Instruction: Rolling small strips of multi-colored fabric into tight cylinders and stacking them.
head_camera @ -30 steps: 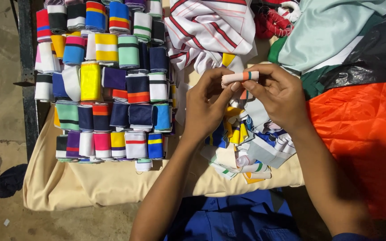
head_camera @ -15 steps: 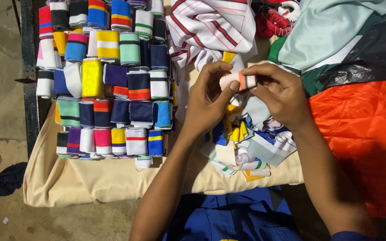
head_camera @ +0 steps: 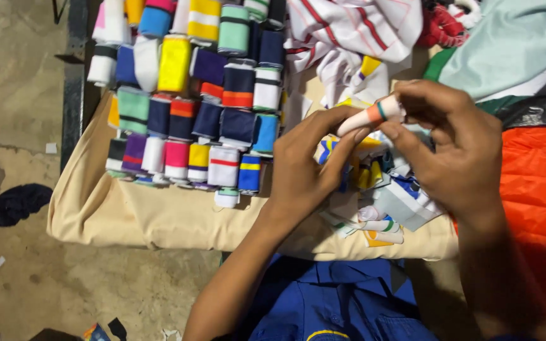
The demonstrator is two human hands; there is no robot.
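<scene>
Both hands meet above the middle of the counter, working one small piece. The left hand point(head_camera: 304, 164) curls its fingers closed around the lower end of a slim white fabric roll with an orange and a green band point(head_camera: 374, 115), thumb pressed along its side. The right hand point(head_camera: 450, 145) closes over the roll's other end from above, fingertips pinching it, so the roll is held between the two hands, lifted clear of the counter and tilted slightly upward toward the right.

The counter is covered by a beige cloth point(head_camera: 159, 215) that hangs over its near edge. On its left half, reaching to the far edge, stand tight rows of small rolled fabric bands in many colours point(head_camera: 203, 107): navy, yellow, green, pink, white, some striped. Directly under the hands lies a loose heap of flat fabric scraps in blue, yellow and white point(head_camera: 380, 196), with a few finished white rolls near the near edge.

At the far edge sits a crumpled white cloth with red stripes point(head_camera: 355, 31). To the right lie a pale green fabric point(head_camera: 519, 44) and, along the right edge, a bright orange fabric point(head_camera: 538, 189). The person wears a blue garment point(head_camera: 336, 303).
</scene>
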